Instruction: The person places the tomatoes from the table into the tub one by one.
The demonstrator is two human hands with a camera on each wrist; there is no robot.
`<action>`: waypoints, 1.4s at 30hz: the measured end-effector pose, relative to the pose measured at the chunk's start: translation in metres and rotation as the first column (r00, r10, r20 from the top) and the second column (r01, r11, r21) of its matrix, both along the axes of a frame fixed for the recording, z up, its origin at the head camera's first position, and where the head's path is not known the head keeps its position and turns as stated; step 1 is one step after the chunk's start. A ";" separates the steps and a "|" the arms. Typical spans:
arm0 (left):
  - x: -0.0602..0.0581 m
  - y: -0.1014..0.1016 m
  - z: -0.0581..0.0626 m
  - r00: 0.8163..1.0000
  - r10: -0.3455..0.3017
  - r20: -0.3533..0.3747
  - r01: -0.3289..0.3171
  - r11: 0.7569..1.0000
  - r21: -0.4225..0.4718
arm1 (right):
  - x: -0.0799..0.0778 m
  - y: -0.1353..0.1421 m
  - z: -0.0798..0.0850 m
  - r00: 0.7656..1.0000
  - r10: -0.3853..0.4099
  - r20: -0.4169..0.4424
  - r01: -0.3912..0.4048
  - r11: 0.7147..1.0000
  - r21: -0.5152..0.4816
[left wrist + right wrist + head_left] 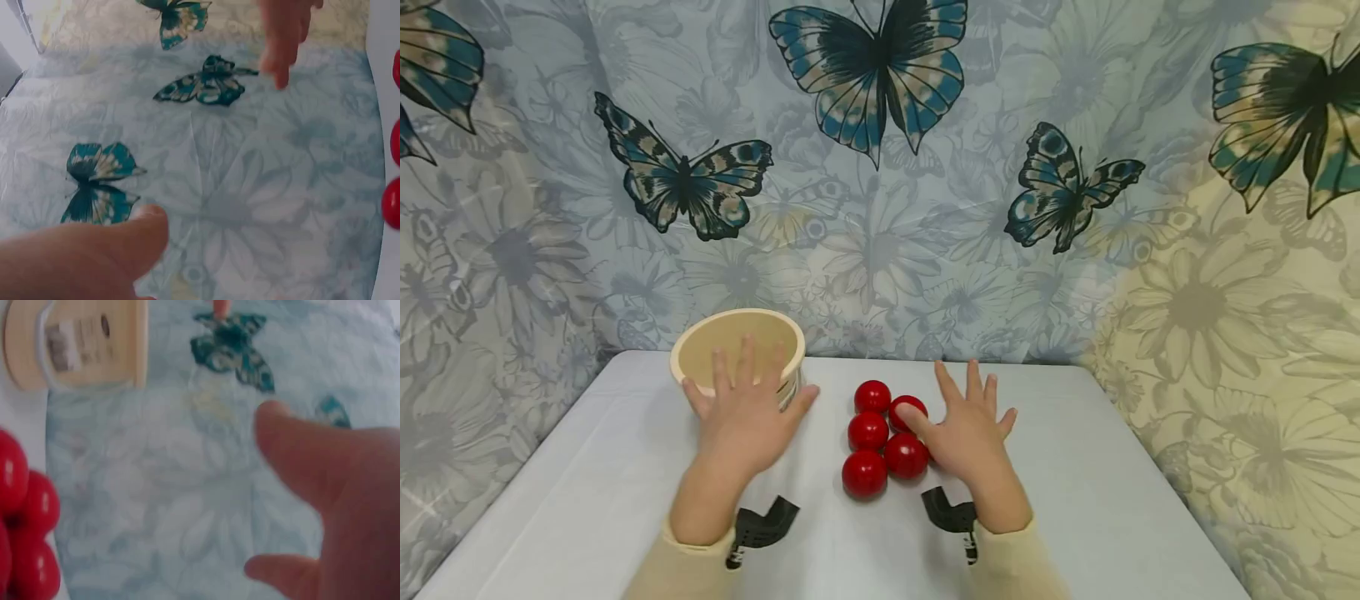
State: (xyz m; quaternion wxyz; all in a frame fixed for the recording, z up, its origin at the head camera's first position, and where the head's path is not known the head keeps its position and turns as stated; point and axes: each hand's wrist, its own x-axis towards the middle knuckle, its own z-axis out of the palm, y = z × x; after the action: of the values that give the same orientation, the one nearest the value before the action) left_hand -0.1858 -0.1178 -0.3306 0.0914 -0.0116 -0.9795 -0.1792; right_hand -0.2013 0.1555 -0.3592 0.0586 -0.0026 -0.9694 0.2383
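Several glossy red balls [868, 431] sit bunched on the white table between the hands. To their left stands a cream tub [694, 346]; its side carries a printed label [81, 340] in the right wrist view. My left hand [743, 433] is raised in front of the tub with fingers spread, holding nothing and overlapping the tub in the head view. My right hand [967, 435], also spread and holding nothing, is held up beside the balls on their right. Its thumb overlaps the balls at the right of the cluster. Straight fingers of the right hand [284, 40] appear atop the left wrist view.
The white table [1075, 475] ends at a patterned cloth backdrop [880, 250] with butterflies and flowers, which also runs along both sides. A black strap piece [767, 523] juts from the left wrist and another strap piece [951, 512] from the right, by the cream sleeves.
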 end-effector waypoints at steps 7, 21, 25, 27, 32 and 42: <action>-0.013 -0.099 -0.015 0.994 -0.067 -0.087 0.089 0.956 0.281 | -0.014 0.080 -0.018 0.994 0.089 0.056 -0.060 0.918 -0.393; -0.052 -0.153 -0.078 0.958 -0.278 -0.073 0.187 0.411 0.892 | -0.026 0.116 -0.090 0.958 0.239 0.162 0.024 0.493 -0.870; -0.059 -0.151 -0.082 0.961 -0.263 -0.089 0.186 0.373 0.909 | -0.030 0.115 -0.107 0.951 0.271 0.150 0.006 0.466 -0.885; -0.061 -0.149 -0.083 0.962 -0.256 -0.098 0.186 0.347 0.919 | -0.031 0.114 -0.112 0.945 0.293 0.142 -0.009 0.461 -0.887; -0.066 -0.149 -0.087 0.964 -0.250 -0.089 0.171 0.326 0.930 | -0.034 0.108 -0.119 0.939 0.321 0.127 -0.040 0.466 -0.884; -0.067 -0.147 -0.088 0.967 -0.247 -0.070 0.151 0.328 0.933 | -0.038 0.095 -0.128 0.941 0.315 0.122 -0.054 0.497 -0.866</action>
State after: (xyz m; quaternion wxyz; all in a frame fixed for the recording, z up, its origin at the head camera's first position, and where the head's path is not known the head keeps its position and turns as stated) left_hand -0.2523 -0.2652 -0.4189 0.0176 -0.0697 -0.6980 -0.7124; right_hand -0.2393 0.2505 -0.4871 -0.1062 0.0422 -0.7202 0.6843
